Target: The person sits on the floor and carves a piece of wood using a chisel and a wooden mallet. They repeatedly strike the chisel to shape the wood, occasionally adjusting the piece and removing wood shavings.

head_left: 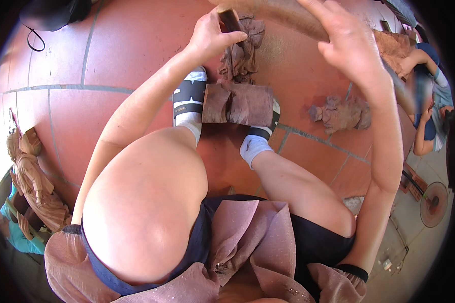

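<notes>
A dark wooden carving (245, 48) with a figure-like, deeply cut surface lies on the floor ahead of me. Its blocky base (237, 104) points toward me, between my sandalled feet. My left hand (211, 36) is closed around a short, dark, round handle (229, 20), probably a chisel's; whatever blade it has is hidden against the carving. Raised to the right, my right hand (348, 48) grips a thick wooden mallet (283, 16), blurred by motion, which reaches across above the carving.
Another rough carving (341, 113) lies on the red tiles to the right. A tall robed wooden statue (35, 179) is at the left, near a person in teal (23, 235). At the right are another person (432, 96) and a fan (434, 204). A dark object (53, 14) sits far left.
</notes>
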Demonstrator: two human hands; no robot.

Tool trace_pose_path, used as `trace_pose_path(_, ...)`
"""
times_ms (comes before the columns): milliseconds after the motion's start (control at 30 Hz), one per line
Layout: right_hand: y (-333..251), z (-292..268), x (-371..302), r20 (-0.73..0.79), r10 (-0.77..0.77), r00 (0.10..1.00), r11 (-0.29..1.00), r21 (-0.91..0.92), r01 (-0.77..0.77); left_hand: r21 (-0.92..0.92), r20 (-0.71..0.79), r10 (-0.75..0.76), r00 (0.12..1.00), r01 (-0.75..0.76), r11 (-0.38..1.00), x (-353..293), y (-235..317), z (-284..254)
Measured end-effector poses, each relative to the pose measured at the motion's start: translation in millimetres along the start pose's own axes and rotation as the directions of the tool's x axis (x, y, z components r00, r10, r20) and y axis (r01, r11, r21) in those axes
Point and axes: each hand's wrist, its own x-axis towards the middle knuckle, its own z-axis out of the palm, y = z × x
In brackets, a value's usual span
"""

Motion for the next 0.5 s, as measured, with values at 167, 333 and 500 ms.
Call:
trace_pose_path(167,8,-15,-3,0.232,0.189,0.954,0.980,0.019,-0.198,0.057,-0.074,0.077,0.994,-0.073,0.996,2,-21,8)
trace_pose_path(333,22,21,-12,0.021,-0.076,0.997,0.989,-0.127,0.078,0.003,-0.063,-0.024,0.998,0.024,1.000,-1,-9,11)
trace_pose_path(500,18,23,-15,0.050,0.016,0.999,0.998,0.056,-0.019,-0.118,-0.006,-0.004,1.000,0.003,0.993,-10,-5,11)
